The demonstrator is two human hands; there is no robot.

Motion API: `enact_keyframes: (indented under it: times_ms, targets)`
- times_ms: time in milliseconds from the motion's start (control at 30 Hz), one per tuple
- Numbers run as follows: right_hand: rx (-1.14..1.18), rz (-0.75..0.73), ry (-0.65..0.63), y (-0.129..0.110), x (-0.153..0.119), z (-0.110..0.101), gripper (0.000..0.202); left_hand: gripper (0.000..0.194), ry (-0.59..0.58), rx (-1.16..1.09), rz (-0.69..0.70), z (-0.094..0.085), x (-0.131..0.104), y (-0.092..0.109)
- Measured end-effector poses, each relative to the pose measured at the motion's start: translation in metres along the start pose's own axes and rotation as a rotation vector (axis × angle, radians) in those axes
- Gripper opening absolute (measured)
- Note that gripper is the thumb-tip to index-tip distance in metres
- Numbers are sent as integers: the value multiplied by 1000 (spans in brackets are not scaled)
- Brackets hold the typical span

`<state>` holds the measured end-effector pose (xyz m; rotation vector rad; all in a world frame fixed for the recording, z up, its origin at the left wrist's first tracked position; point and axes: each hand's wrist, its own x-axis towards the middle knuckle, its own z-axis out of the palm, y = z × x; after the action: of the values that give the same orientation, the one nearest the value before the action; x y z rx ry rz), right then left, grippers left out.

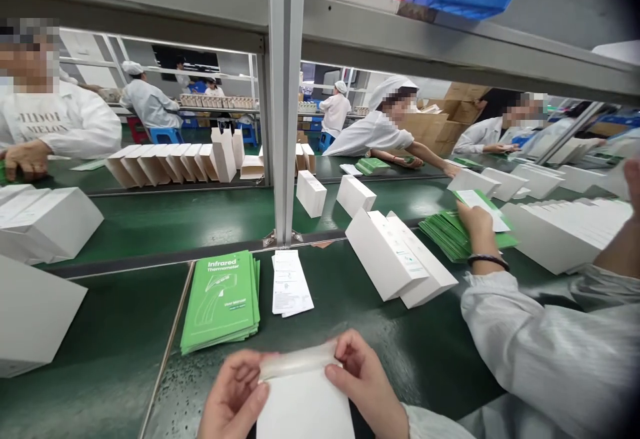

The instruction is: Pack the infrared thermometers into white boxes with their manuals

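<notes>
At the bottom centre a white carton (305, 406) stands close to me, with a glossy flap (300, 360) along its top edge. My left hand (237, 389) grips its left side, thumb on the front face and fingers at the flap. On the other side, my right hand (367, 379) pinches the flap's right corner, thumb near the front edge. The lower part of the carton is out of frame. Just beyond lie a stack of green thermometer user manuals (220, 299) and a few white printed leaflets (291, 282).
Two white boxes (395, 256) lean together at right. A co-worker's hand (477, 219) holds a leaflet and green manual over a manual pile (443, 236). A metal post (286, 106) rises ahead. Large white boxes (37, 316) stand at left; a conveyor (215, 216) runs behind.
</notes>
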<state>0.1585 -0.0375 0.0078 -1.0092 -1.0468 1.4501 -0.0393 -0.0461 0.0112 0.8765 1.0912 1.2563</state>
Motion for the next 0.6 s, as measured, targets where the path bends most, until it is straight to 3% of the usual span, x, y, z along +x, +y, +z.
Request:
enact_keyframes:
  times_ms: [67,133,233,400,600]
  targets:
    - [34,-16,0,2,-3,2,28,27,-25,-4,50,-2,0,2]
    - [-21,-24,-55,-2,-4,3,23,18,-134,81,83,-4,1,8]
    - [-122,-16,-113,-12,-1,4,17,25,-254,214,59,-4,5,19]
    - [-195,83,-175,-25,4,3,12,11,-290,303,-18,-4,9,28]
    - [-311,92,-202,-27,3,2,11,26,-348,636,-19,-7,4,28]
